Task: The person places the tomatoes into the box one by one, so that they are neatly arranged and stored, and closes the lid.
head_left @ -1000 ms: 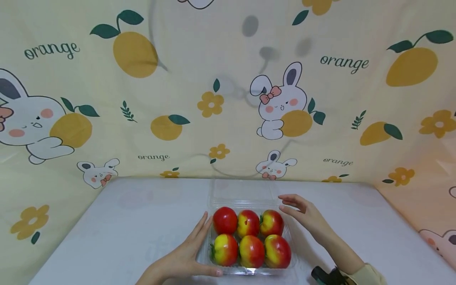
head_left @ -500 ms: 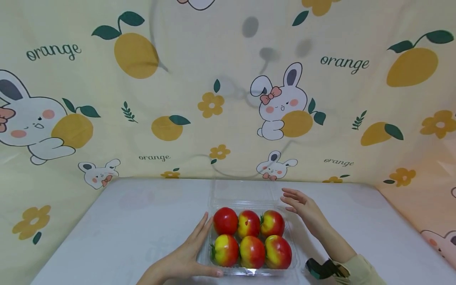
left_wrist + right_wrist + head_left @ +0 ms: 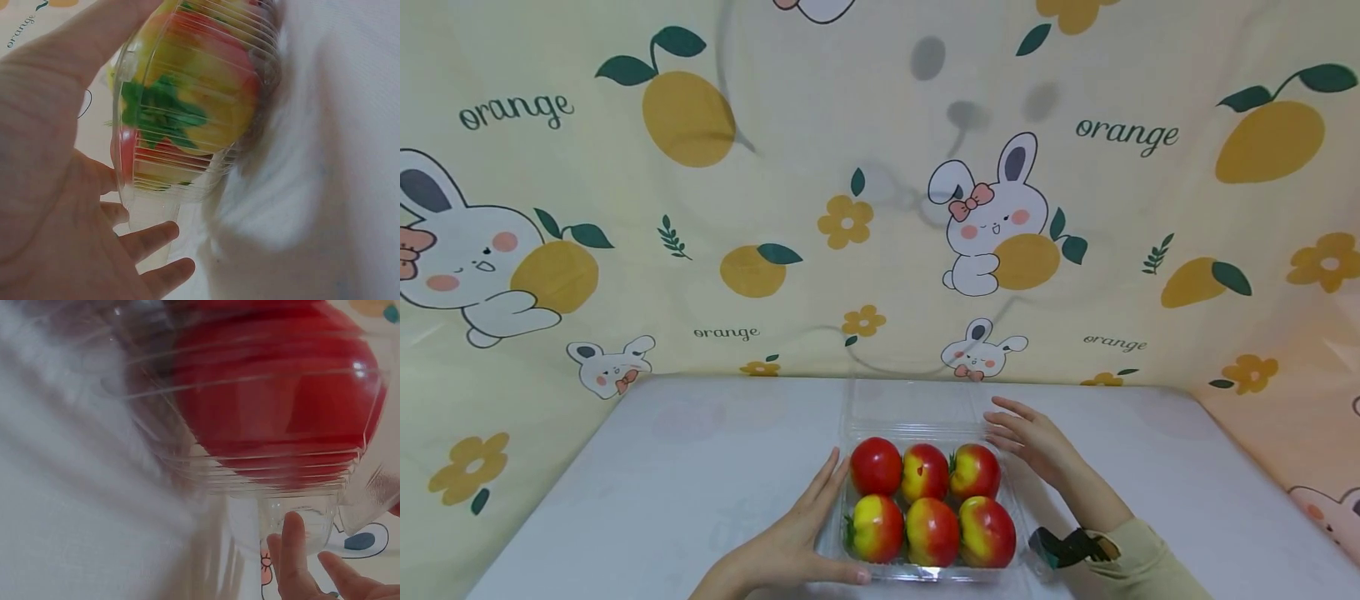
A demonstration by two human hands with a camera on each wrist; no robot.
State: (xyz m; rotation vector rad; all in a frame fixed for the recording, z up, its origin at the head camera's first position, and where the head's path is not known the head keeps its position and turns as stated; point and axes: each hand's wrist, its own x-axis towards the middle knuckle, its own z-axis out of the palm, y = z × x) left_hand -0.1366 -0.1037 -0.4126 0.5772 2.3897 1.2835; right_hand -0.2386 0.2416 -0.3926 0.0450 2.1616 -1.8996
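A clear plastic clamshell box [image 3: 895, 573] stands on the table in the head view, filled with several red-and-yellow tomatoes [image 3: 932, 533]. Its transparent lid [image 3: 917, 404] lies folded back behind it. My left hand [image 3: 786, 537] rests against the left side, fingers fairly straight along the wall and thumb by the front edge. In the left wrist view a tomato's green calyx [image 3: 165, 112] shows through the ribbed wall. My right hand [image 3: 1037, 446] is at the back right corner, fingers extended near the hinge. A red tomato [image 3: 281, 394] fills much of the right wrist view.
White cloth covers the table [image 3: 662, 483]. A patterned curtain [image 3: 880, 275] with rabbits and oranges hangs behind it and along both sides. A dark strap-like device [image 3: 1063, 548] sits on the right wrist, beside the box.
My right hand first drew slightly away from the box's back right corner, then came back in close to it, its forearm shifting left. The left hand and the box have stayed put.
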